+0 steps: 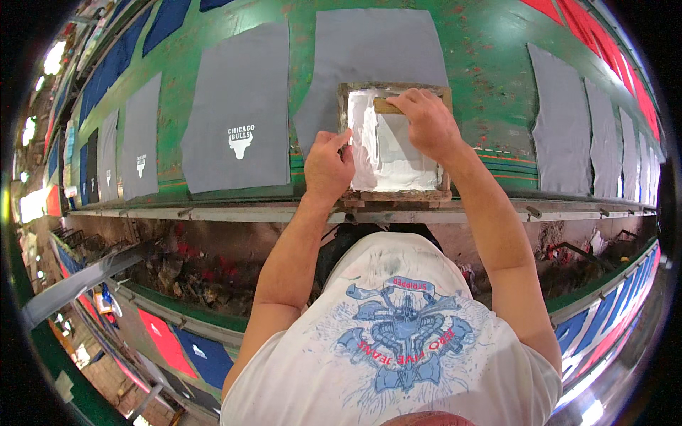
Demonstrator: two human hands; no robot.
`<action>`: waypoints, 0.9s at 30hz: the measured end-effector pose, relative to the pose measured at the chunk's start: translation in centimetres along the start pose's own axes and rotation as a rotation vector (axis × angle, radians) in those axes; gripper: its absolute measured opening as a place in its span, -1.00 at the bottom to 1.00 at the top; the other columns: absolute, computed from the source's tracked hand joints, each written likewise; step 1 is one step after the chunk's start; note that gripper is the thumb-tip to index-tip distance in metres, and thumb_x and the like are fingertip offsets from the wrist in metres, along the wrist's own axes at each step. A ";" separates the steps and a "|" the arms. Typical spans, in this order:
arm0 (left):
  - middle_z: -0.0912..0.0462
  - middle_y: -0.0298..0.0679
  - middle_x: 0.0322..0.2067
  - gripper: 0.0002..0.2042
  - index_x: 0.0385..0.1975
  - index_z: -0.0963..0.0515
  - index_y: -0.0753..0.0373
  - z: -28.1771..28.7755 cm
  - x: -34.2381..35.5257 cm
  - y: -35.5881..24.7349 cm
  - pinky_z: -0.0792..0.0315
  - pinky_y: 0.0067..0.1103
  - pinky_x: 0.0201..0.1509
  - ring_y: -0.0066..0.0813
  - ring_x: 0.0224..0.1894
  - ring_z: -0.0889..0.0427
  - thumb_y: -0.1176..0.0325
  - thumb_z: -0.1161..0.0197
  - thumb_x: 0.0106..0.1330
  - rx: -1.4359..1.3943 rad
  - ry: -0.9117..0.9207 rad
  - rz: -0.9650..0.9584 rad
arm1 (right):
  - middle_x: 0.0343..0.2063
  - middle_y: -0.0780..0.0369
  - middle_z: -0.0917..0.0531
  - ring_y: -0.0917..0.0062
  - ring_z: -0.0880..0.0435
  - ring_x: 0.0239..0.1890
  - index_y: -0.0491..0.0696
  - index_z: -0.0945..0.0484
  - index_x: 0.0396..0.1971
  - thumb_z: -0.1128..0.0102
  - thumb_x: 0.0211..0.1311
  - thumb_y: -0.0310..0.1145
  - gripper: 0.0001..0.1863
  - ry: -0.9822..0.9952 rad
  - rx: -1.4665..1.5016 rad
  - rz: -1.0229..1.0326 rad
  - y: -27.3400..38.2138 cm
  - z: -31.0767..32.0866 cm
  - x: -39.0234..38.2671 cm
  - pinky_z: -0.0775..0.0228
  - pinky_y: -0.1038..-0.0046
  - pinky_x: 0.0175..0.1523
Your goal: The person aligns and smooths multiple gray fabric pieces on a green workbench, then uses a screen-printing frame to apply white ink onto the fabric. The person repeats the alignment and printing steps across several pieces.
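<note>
A small wooden screen-printing frame (398,195) lies over the lower part of a grey fabric piece (376,46) on the green table. White ink (364,145) is smeared thickly down the left of its mesh and more thinly elsewhere. My right hand (430,126) is closed on a wooden-handled squeegee (386,107) near the frame's far side; the squeegee's lower part is hard to make out. At the frame's left side, my left hand (329,167) is closed with its fingers curled against the edge. The fabric under the frame is hidden.
To the left, a grey fabric piece (238,78) bears a white print, with more printed pieces beyond. Plain grey pieces (561,117) lie to the right. A metal rail (249,214) runs along the table's near edge. Red and blue fabrics lie on surrounding tables.
</note>
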State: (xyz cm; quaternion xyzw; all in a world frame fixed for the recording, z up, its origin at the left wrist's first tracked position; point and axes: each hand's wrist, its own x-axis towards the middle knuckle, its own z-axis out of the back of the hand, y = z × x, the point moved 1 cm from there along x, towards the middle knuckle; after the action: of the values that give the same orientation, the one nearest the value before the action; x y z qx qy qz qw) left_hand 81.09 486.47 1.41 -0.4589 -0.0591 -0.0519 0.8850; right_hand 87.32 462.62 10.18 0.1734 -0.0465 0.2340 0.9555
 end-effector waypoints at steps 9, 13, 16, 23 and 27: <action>-0.73 -0.07 -0.05 -0.67 0.11 -0.79 0.19 -0.4 -0.2 -0.4 -0.65 -0.24 0.02 0.03 -0.08 -0.76 0.49 -0.45 0.34 0.037 -0.024 0.029 | -0.14 0.18 -0.69 0.23 -0.72 -0.03 -0.04 -0.69 0.14 -0.28 0.28 -0.37 -0.59 0.045 -0.115 0.209 3.1 -1.0 -7.3 -0.54 0.16 0.13; -0.73 -0.09 -0.06 -0.67 0.11 -0.79 0.19 -0.6 -0.2 -0.6 -0.65 -0.27 -0.03 -0.01 -0.12 -0.76 0.49 -0.45 0.35 0.045 -0.014 0.085 | -0.17 0.18 -0.67 0.24 -0.70 -0.08 -0.07 -0.67 0.07 -0.28 0.29 -0.32 -0.64 0.065 -0.067 0.234 4.3 -0.5 -10.0 -0.54 0.17 0.10; -0.74 -0.11 -0.08 -0.68 0.10 -0.79 0.18 -0.8 -0.2 -0.9 -0.64 -0.29 -0.07 -0.07 -0.16 -0.76 0.51 -0.43 0.36 0.055 -0.028 0.081 | 0.00 0.08 -0.67 0.16 -0.69 0.11 -0.16 -0.67 0.19 -0.33 0.19 -0.42 -0.48 0.255 -0.022 0.215 4.5 0.1 -11.2 -0.54 0.14 0.23; -0.73 -0.10 -0.08 -0.68 0.10 -0.78 0.18 -1.7 -0.8 -1.7 -0.64 -0.30 -0.07 -0.08 -0.16 -0.75 0.51 -0.42 0.36 0.176 -0.101 0.027 | 0.09 0.07 -0.70 0.11 -0.65 0.20 -0.12 -0.66 0.22 -0.49 0.27 -0.25 -0.46 0.392 0.109 0.254 3.3 2.5 -11.1 -0.50 0.08 0.31; -0.72 -0.06 -0.02 -0.64 0.13 -0.77 0.17 -2.4 -1.1 -0.9 -0.64 -0.28 0.04 -0.04 -0.03 -0.73 0.50 -0.46 0.32 0.168 -0.133 0.012 | 0.15 0.08 -0.74 0.11 -0.67 0.22 -0.06 -0.67 0.23 -0.51 0.34 -0.17 -0.47 0.173 0.161 0.196 0.4 3.0 -6.9 -0.46 0.02 0.36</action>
State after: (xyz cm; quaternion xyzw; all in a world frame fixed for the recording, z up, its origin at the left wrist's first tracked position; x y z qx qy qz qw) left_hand 79.99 484.01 0.63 -0.3859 -0.1190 -0.0110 0.9148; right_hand 81.01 458.91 11.96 0.2234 0.0384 0.3434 0.9114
